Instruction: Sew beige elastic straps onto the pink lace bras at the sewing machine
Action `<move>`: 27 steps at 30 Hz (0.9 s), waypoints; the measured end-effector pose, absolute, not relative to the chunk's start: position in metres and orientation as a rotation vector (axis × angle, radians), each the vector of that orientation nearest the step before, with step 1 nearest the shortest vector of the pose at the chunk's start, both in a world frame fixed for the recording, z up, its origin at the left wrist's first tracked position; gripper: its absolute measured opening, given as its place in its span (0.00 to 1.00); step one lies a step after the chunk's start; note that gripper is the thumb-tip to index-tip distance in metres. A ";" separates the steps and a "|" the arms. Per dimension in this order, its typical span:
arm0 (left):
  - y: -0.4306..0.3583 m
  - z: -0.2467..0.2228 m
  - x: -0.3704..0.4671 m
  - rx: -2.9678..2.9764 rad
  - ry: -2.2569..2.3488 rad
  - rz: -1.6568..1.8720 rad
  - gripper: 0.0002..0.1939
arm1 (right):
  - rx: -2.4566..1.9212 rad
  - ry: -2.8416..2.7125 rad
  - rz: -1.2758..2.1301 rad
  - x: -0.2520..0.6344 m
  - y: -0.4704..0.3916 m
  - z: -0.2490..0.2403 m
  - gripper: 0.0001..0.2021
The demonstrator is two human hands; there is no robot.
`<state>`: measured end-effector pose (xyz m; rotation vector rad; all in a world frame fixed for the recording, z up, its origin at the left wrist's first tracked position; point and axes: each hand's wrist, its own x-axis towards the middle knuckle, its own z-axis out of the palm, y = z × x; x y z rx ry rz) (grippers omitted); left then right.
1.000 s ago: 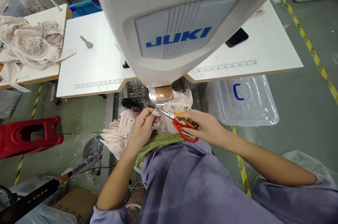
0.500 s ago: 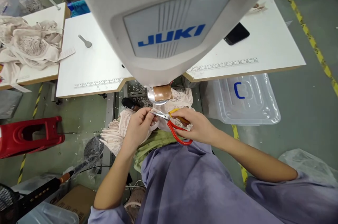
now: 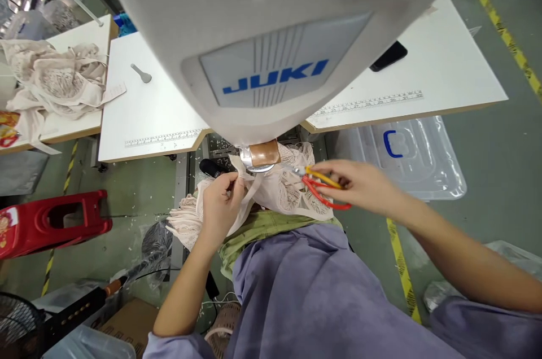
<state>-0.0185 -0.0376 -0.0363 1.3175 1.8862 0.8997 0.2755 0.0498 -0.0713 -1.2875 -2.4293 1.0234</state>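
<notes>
My left hand (image 3: 221,201) pinches the strap end of a cream lace bra (image 3: 271,189), which lies across my lap beneath the sewing machine head (image 3: 271,82). In my right hand (image 3: 355,181) is a pair of scissors (image 3: 324,188) with one yellow and one red handle. Their blades point left over the lace, apart from my left hand. More cream lace pieces (image 3: 186,218) are stacked left of my lap. A brown-covered metal part (image 3: 263,153) of the machine sits just above the bra.
White table boards flank the machine; a black phone (image 3: 389,56) lies on the right one, a small grey tool (image 3: 141,73) on the left. Cream garments (image 3: 59,77) are heaped at far left. A red stool (image 3: 55,223) and a lidded clear bin (image 3: 406,161) stand on the floor.
My right hand has drawn the scissors to the right, away from my left hand. The bra now lies more spread out between my hands. The view has shifted slightly.
</notes>
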 end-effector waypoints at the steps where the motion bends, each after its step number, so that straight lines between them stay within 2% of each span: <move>1: -0.037 -0.037 -0.020 1.419 1.931 0.873 0.12 | -1.373 -2.436 0.936 0.279 0.067 -0.071 0.18; 4: -0.032 -0.032 -0.024 1.571 1.914 0.792 0.12 | -1.627 -2.348 0.554 0.284 0.132 -0.071 0.22; 7: -0.024 -0.019 -0.031 1.482 1.638 0.681 0.12 | -1.606 -2.422 0.354 0.283 0.188 -0.071 0.22; 10: -0.017 -0.012 -0.037 1.436 1.516 0.583 0.15 | -1.551 -2.378 0.239 0.276 0.192 -0.065 0.23; 12: -0.016 -0.014 -0.037 1.595 1.638 0.539 0.12 | -1.467 -2.258 0.400 0.267 0.161 -0.058 0.22; 15: -0.020 -0.027 -0.023 1.967 1.763 0.582 0.11 | -1.046 -2.385 1.087 0.252 0.093 -0.052 0.20; 19: -0.030 -0.038 0.010 2.123 1.614 0.703 0.16 | -0.708 -2.324 1.436 0.233 0.033 -0.058 0.37; 20: -0.031 -0.037 0.019 2.098 1.598 0.718 0.16 | -0.710 -2.208 1.502 0.229 0.027 -0.059 0.37; 23: -0.030 -0.027 0.039 1.868 1.635 0.828 0.18 | -0.867 -1.753 1.664 0.216 0.025 -0.053 0.28; 27: -0.020 -0.012 0.052 1.443 1.643 1.061 0.21 | -1.066 -1.447 1.591 0.199 0.041 -0.027 0.15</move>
